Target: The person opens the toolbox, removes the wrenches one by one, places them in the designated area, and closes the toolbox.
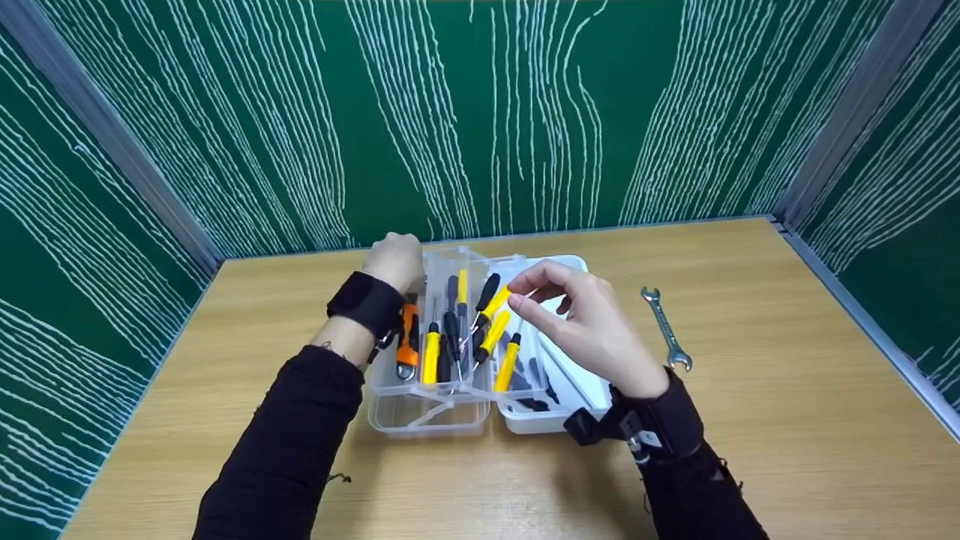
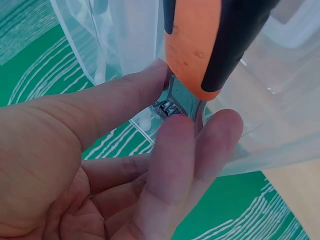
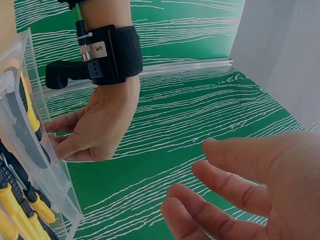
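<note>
My left hand (image 1: 394, 261) reaches over the far left side of a clear plastic toolbox. In the left wrist view, its thumb and fingers pinch the metal head of an adjustable wrench (image 2: 192, 47) with an orange and black handle. That wrench stretches along the left compartment in the head view. My right hand (image 1: 600, 330) hovers over the box's right half, fingers loosely bent, overlapping a yellow screwdriver (image 1: 495, 301). The right wrist view shows nothing between those fingers (image 3: 230, 182). Several yellow and black screwdrivers fill the raised clear trays (image 1: 427, 390).
Beneath the right tray is the white base (image 1: 536, 425) of the toolbox, with dark tools inside. A silver open-end wrench (image 1: 666, 330) lies on the wooden table (image 1: 780, 337) to the right. Green walls (image 1: 525, 112) with white lines enclose the back and sides.
</note>
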Demonstrator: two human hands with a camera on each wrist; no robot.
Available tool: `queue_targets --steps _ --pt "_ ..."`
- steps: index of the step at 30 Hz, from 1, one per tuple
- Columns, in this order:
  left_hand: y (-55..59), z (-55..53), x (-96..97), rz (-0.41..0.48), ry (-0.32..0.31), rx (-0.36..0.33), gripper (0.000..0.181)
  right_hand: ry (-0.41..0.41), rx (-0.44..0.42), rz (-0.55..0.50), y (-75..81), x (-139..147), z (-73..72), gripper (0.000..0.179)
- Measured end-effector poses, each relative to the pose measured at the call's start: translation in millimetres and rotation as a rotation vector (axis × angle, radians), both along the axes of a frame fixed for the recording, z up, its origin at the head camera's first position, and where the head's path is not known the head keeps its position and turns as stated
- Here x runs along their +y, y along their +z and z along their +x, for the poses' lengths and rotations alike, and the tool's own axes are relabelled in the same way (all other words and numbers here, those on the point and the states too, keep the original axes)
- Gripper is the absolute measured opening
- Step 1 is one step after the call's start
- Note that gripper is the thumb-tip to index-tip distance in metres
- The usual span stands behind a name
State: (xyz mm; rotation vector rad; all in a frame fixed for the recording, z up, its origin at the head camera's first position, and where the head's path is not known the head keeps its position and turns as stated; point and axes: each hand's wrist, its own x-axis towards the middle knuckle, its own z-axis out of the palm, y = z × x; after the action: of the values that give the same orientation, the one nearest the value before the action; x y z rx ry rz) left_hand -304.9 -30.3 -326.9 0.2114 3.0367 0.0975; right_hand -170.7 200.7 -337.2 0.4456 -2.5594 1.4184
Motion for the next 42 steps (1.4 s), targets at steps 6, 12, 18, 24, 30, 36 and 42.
queue_targets --steps 6,12,18,24,30,36,42 --pt "1.1 -1.6 -2.1 0.032 0.008 -0.045 0.022 0.012 -0.002 0.000 -0.8 -2.6 -1.1 0.013" --pt "1.1 -3.1 -4.0 0.073 0.010 -0.087 0.022 0.024 0.001 0.005 -2.9 -5.9 -2.0 0.011" --pt "-1.0 -3.2 -5.7 0.122 0.022 -0.107 0.019 0.051 0.010 0.006 -7.3 -8.9 -4.0 0.007" --pt "-3.3 -5.3 -5.8 0.128 -0.015 -0.101 0.018 0.064 -0.007 -0.001 -9.7 -8.7 -5.0 0.007" --pt "-3.5 -6.3 -5.2 0.121 -0.030 -0.109 0.020 0.064 -0.020 0.004 -9.8 -8.2 -4.7 0.008" --pt "-3.2 -7.0 -6.3 0.133 -0.024 -0.133 0.022 0.064 -0.026 0.017 -9.7 -8.9 -5.2 0.009" --pt "-4.7 -8.1 -7.6 0.136 -0.029 -0.133 0.019 0.064 -0.018 0.021 -10.6 -8.2 -6.2 0.008"
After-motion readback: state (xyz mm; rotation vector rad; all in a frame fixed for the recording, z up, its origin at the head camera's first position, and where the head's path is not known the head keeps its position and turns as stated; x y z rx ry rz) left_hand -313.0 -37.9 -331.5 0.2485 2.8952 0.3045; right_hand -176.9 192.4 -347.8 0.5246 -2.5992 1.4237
